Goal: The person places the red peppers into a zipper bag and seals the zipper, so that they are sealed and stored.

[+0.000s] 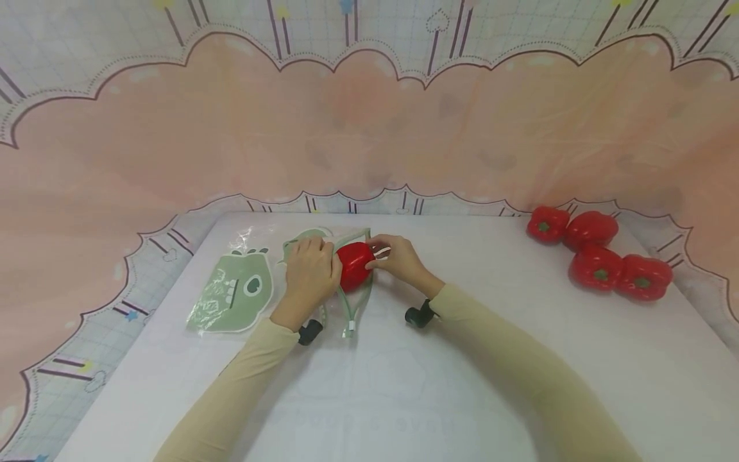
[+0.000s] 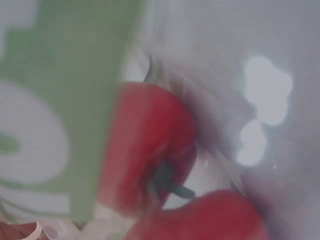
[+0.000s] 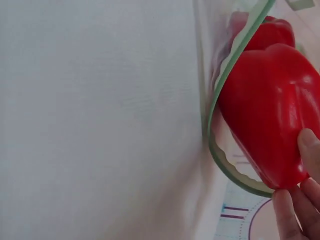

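Hands meet over the worktop [image 1: 375, 398] in the head view: the left hand [image 1: 312, 266] seems to grip the clear bag [image 1: 248, 295], while the right hand [image 1: 401, 260] pinches a red pepper [image 1: 355, 264] at its mouth. Four loose peppers [image 1: 596, 268], at three o'clock from it, are left outside.

Left wrist view: a stemmed pepper [image 2: 145, 145] shows near centre, another towards six o'clock.

Right wrist view: towards three o'clock, the pinched pepper sits partly inside the green rim [image 3: 214, 125], unreleased; at least one more already lies deeper, towards one o'clock.

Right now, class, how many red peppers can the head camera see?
5: four peppers far right; one pepper in the right hand at the bag's opening. More may be hidden: right wrist view shows another inside.
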Demonstrator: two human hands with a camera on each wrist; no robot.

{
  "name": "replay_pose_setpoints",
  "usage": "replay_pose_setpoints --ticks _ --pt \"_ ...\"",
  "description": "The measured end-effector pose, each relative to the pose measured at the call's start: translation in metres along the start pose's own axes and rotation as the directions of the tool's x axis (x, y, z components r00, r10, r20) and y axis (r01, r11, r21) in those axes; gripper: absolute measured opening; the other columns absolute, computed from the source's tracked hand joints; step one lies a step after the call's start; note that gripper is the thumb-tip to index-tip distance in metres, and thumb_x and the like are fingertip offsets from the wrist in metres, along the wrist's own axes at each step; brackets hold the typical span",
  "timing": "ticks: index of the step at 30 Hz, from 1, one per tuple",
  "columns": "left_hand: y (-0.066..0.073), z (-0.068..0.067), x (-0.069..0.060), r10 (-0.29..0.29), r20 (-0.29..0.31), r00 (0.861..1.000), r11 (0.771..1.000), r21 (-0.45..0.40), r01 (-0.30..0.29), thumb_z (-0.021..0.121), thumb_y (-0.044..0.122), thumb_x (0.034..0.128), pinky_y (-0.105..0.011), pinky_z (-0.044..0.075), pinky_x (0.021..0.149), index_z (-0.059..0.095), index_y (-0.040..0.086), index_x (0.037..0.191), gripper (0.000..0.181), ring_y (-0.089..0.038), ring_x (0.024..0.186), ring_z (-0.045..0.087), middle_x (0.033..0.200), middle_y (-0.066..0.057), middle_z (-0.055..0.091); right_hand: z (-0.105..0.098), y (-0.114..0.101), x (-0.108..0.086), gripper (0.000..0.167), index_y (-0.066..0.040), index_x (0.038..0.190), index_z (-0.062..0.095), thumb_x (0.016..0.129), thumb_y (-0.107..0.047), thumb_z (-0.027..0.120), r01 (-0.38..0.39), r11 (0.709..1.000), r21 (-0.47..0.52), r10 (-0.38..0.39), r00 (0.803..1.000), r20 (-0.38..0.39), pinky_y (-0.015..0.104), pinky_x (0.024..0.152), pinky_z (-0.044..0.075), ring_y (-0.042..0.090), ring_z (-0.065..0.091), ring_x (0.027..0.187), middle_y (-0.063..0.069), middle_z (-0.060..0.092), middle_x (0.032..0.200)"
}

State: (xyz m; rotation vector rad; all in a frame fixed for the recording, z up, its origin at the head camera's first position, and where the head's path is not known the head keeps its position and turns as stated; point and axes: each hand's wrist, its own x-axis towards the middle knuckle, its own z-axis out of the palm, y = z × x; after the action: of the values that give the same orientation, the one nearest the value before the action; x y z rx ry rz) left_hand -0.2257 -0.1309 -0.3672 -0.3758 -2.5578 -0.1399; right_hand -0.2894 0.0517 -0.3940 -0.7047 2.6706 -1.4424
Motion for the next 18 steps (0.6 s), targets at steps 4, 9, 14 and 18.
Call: replay_pose_setpoints --ticks 4,9,14,18 --pt "0.0004 0.0010 0.0001 0.001 -0.001 1.000 1.000 -0.010 -0.001 0.044 0.016 0.0860 -0.045 0.045 0.087 0.061 -0.002 0.081 0.026 -0.034 0.088 0.057 0.085 -0.018 0.061 0.0064 0.0025 0.0035 0.038 0.005 0.111 0.063 0.075 0.002 0.073 -0.001 0.994 0.108 0.003 1.000 -0.015 0.031 0.085 0.054 0.030 0.066 0.102 0.021 0.066 0.112" --pt "0.0021 -0.0002 0.0015 -0.006 0.018 1.000 1.000 0.006 0.006 0.045 0.019 0.0872 -0.043 0.046 0.084 0.063 -0.001 0.084 0.027 -0.032 0.087 0.057 0.087 -0.017 0.062 0.0106 0.0028 0.0054 0.041 0.002 0.123 0.059 0.082 0.002 0.065 0.023 0.996 0.090 -0.031 0.996 0.088 0.032 0.093 0.050 0.029 0.060 0.115 0.019 0.062 0.124" --pt "0.0021 -0.0015 0.0021 -0.019 0.052 0.998 1.000 0.012 0.019 0.048 0.020 0.0880 -0.042 0.047 0.086 0.065 -0.001 0.090 0.028 -0.031 0.090 0.057 0.091 -0.016 0.064 0.0080 0.0026 0.0043 0.051 -0.002 0.134 0.049 0.085 -0.002 0.063 0.066 0.997 0.037 -0.073 0.970 0.230 0.033 0.099 0.046 0.028 0.055 0.123 0.016 0.054 0.135" --pt "0.0003 -0.0006 0.0015 -0.026 0.061 0.998 1.000 0.008 0.026 0.047 0.020 0.0881 -0.042 0.047 0.087 0.065 -0.001 0.091 0.028 -0.031 0.090 0.057 0.091 -0.016 0.063 0.0037 0.0030 0.0016 0.059 -0.006 0.139 0.044 0.085 -0.007 0.066 0.030 0.999 0.032 -0.038 0.959 0.282 0.035 0.100 0.046 0.027 0.053 0.125 0.013 0.050 0.140"
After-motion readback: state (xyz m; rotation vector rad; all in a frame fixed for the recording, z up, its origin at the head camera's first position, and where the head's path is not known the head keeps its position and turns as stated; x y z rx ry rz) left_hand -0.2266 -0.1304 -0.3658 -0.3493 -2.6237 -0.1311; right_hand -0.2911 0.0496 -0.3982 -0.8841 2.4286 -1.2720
